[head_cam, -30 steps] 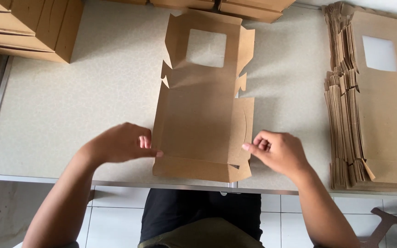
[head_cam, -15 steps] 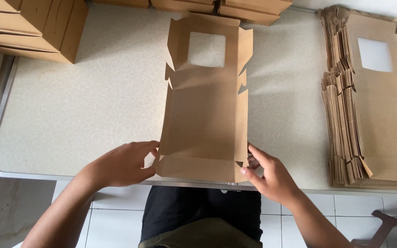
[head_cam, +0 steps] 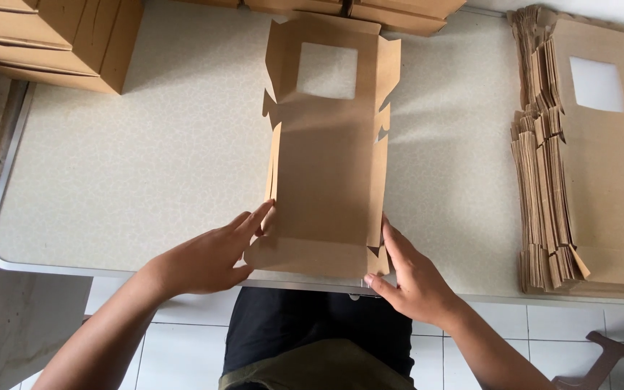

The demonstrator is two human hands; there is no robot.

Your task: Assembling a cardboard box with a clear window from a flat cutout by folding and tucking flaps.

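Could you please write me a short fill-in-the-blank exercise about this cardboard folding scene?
1. The flat brown cardboard box blank has one square ____ cut near its far end.
2. The left hand and right hand press its two long ____ flaps.
3. The stack of unfolded brown cardboard blanks lies on the person's ____ side of the speckled table.

Missing words: window; side; right

We are counting one flat cardboard box blank (head_cam: 326, 159) lying open at the table's near edge, one stack of blanks (head_cam: 586, 152) along its right edge, and two hands.
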